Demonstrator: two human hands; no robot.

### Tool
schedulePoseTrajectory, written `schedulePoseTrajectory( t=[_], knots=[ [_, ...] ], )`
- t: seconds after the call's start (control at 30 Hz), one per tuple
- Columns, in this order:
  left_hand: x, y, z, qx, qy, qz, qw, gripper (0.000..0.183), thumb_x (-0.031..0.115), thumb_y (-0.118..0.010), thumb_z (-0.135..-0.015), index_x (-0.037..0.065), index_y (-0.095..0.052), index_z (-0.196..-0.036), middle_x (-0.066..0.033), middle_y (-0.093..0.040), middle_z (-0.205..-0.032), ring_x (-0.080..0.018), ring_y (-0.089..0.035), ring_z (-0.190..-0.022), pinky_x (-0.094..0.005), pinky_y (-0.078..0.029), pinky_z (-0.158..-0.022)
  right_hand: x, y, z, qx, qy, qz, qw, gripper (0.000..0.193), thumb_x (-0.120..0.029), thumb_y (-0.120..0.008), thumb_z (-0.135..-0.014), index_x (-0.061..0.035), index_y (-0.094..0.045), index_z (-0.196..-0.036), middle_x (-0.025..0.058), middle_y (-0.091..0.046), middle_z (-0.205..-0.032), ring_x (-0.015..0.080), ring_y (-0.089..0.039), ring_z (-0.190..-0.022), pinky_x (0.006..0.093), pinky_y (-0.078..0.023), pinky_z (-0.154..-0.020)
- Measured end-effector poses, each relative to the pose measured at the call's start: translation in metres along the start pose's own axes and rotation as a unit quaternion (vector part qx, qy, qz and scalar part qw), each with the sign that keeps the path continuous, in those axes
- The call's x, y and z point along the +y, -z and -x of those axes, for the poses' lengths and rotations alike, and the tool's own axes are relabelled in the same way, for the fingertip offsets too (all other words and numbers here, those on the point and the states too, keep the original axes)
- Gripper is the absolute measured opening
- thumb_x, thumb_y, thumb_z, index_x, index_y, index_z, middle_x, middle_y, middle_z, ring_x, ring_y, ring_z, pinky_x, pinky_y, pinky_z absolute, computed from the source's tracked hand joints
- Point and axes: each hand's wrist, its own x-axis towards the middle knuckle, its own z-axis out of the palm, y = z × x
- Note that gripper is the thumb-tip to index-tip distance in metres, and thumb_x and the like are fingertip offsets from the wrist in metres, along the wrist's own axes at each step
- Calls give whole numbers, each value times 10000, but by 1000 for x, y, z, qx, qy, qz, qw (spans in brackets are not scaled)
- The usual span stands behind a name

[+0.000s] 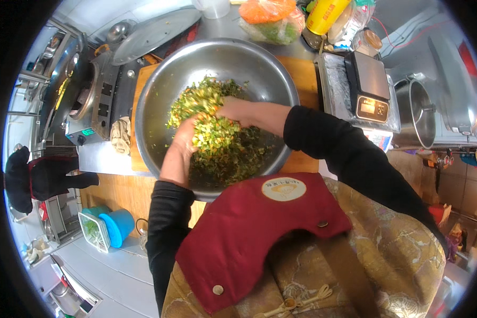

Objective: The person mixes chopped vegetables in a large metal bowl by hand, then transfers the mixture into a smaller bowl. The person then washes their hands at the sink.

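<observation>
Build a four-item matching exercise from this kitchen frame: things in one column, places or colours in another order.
Things:
1. steel bowl
2. digital scale
3. blue cup
4. chopped greens

Places or colours:
A. lower left, lying on its side
B. between both hands
C. on the wooden board
D. black, right of the bowl

Pairs: 1-C, 2-D, 3-A, 4-B

The bowl (217, 69) sits on a board (302, 79); a scale (370, 85) is right of it, a stove (87, 100), maybe, left.
</observation>
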Motion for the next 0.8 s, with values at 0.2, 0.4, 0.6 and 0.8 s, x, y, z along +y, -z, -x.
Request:
schedulePoseTrajectory(
  t=[0.2,0.4,0.6,0.8],
  knots=[
    [49,20,30,148,-62,-279,947,683,239,-636,-859,-85,-272,-1337,-284,-445,-1333,-358,-425,-1264,-508,-346,-1043,-43,39,9,12,91,288,953,606,-252,-662,-813,46,-445,-1294,268,-487,-1250,318,-505,-1132,429,-426,-932],
    [69,15,11,39,-61,-243,967,983,270,-802,-715,-6,-196,-1438,-245,-358,-1427,-357,-363,-1314,-540,-338,-1042,-50,34,-22,2,37,490,871,974,-193,-737,-765,29,-98,-1466,279,-79,-1499,338,-153,-1384,435,-265,-1100],
    [54,-17,3,89,1,-186,978,615,323,-574,-880,-25,-403,-1358,-217,-496,-1328,-274,-579,-1073,-429,-447,-930,-5,23,-73,2,16,299,954,418,-49,-665,-787,133,-524,-1136,212,-539,-1062,266,-521,-906,430,-422,-855],
    [78,-12,36,71,-11,-373,925,582,218,-643,-841,-138,-437,-1252,-301,-475,-1300,-358,-456,-1236,-483,-358,-1030,-35,52,-39,-21,58,553,831,317,-268,-644,-856,43,-599,-900,130,-519,-803,183,-469,-645,361,-444,-588]
  ],
)
